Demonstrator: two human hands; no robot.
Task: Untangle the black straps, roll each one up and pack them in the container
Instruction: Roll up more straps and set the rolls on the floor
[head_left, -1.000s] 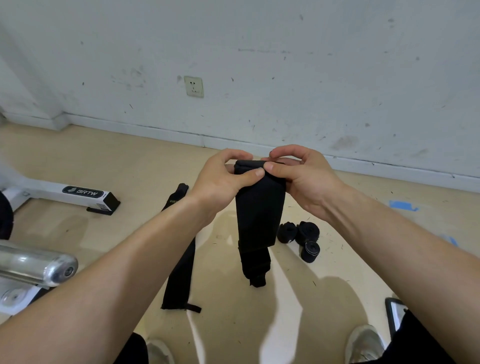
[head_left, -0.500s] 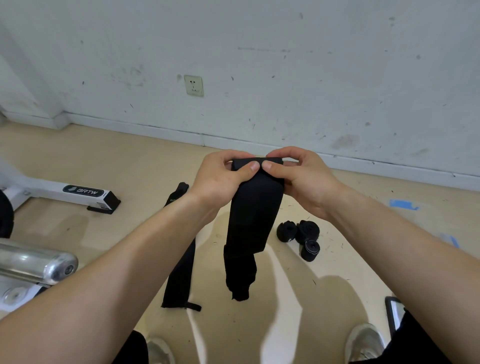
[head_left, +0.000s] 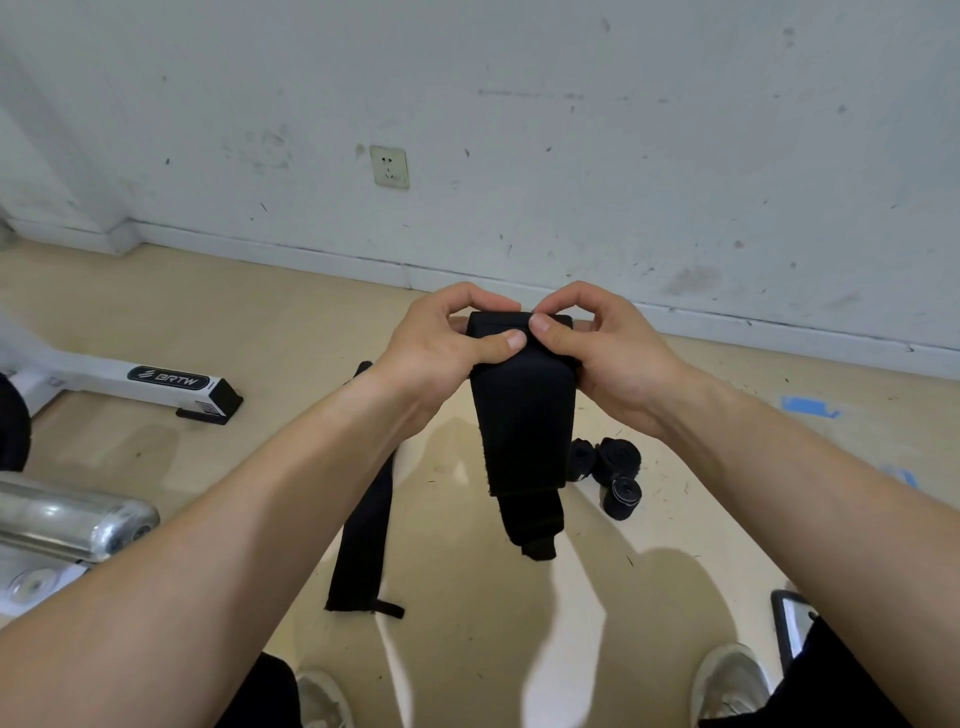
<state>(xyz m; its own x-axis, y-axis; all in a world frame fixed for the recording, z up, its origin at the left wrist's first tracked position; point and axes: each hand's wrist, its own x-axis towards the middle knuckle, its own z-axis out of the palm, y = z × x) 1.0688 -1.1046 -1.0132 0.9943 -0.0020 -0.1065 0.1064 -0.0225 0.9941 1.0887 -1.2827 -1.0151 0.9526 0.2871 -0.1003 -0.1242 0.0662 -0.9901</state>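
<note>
A wide black strap (head_left: 522, 415) hangs in the air in front of me, its top end rolled over. My left hand (head_left: 441, 348) pinches the left side of that rolled top, thumb in front. My right hand (head_left: 602, 348) pinches the right side the same way. The strap's loose tail dangles above the floor. A second black strap (head_left: 363, 535) lies flat and stretched out on the floor, partly behind my left forearm. Three rolled-up black straps (head_left: 613, 473) sit together on the floor to the right of the hanging tail. No container shows clearly.
A white machine base with a black end cap (head_left: 171, 384) lies at left. A shiny metal cylinder (head_left: 72, 519) juts in at lower left. The white wall with a socket (head_left: 389, 166) stands ahead. My shoes (head_left: 727, 680) and a dark-framed flat object (head_left: 787, 629) sit at the bottom right.
The hanging tail has grown shorter as the top roll took up strap. It swung left half a second ago and now hangs back under my hands.
</note>
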